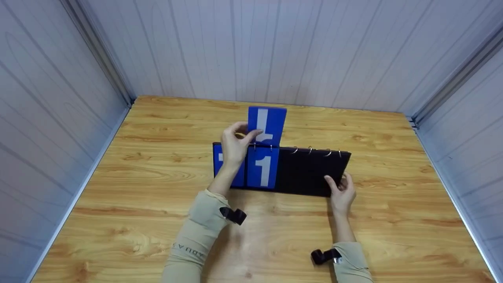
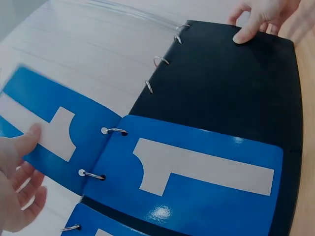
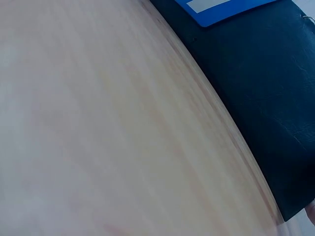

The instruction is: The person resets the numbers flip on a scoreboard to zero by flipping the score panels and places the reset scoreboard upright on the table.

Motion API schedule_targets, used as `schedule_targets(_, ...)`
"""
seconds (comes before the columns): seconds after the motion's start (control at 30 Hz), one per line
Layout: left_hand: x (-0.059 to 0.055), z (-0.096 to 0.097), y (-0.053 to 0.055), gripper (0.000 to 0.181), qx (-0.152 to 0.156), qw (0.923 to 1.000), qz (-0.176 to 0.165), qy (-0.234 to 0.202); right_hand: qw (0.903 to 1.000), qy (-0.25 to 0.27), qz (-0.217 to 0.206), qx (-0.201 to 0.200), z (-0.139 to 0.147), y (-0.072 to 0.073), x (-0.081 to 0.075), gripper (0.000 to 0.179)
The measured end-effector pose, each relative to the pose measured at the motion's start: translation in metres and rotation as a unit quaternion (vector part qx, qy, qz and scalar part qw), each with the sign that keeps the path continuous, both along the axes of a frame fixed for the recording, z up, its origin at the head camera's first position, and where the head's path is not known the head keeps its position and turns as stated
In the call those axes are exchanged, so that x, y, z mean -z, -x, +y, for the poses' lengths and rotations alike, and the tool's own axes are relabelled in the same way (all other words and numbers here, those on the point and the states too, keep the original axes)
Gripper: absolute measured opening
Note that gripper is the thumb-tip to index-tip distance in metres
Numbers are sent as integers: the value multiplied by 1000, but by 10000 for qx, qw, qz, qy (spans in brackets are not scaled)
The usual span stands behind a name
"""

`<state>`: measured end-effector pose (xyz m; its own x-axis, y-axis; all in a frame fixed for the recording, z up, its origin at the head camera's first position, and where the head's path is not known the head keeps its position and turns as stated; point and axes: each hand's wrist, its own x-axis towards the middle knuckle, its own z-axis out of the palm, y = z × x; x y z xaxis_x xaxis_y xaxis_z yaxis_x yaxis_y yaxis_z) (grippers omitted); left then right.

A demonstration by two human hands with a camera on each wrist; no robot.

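Note:
A black flip scoreboard (image 1: 302, 173) with metal rings along its top edge stands on the wooden table. My left hand (image 1: 235, 143) pinches a raised blue number card (image 1: 277, 122) between thumb and fingers, above the board's top edge. Below it, another blue card marked 1 (image 2: 206, 167) lies flat against the board. One more blue card (image 1: 238, 181) at the far left is partly hidden behind my left hand and wrist. At the board's right end my right hand (image 1: 342, 194) grips the lower corner, thumb on the front. Only a fingertip of it shows in the right wrist view.
Bare rings (image 1: 310, 150) line the top of the board's right half. The wooden table (image 1: 157, 157) is bordered by a pale panel wall (image 1: 255, 51) at the back and panels on both sides. Black straps with small devices (image 1: 234, 215) sit on both sleeves.

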<state>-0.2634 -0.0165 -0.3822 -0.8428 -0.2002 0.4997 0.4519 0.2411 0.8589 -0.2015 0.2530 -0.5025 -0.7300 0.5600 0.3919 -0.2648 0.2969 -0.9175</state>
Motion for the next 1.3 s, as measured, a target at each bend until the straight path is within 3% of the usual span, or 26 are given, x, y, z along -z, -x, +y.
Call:
schedule_targets(0.23, 5, 4, 29, 23, -272, 9975, 109, 638, 9998, 4, 184, -89, 0, 1, 0, 32)
schedule_targets(0.53, 10, 8, 48, 27, -587, 9841, -800, 1472, 9997, 31, 243, -92, 0, 1, -2, 32)
schedule_targets(0.63, 13, 8, 53, 28, -679, 9737, -1250, 1778, 9997, 25, 225, -118, 0, 1, -2, 31)
schedule_targets(0.8, 13, 8, 58, 30, -800, 9492, -1810, 2448, 9998, 31, 156, -134, -1, 1, -2, 32)
schedule_targets(0.9, 12, 7, 58, 36, -876, 9359, -1902, 2832, 9998, 34, 120, -123, 0, 1, -2, 32)
schedule_targets(1.0, 12, 6, 54, 42, -1027, 9299, -1755, 3064, 9998, 38, 119, -144, 0, 1, -3, 31)
schedule_targets(1.1, 12, 6, 48, 39, -1190, 9370, -1333, 3003, 9998, 32, 122, -158, 0, 1, -4, 31)
schedule_targets(1.3, 15, 7, 26, 23, -1278, 9639, -332, 2310, 9998, -18, 96, -147, 0, 2, -4, 31)
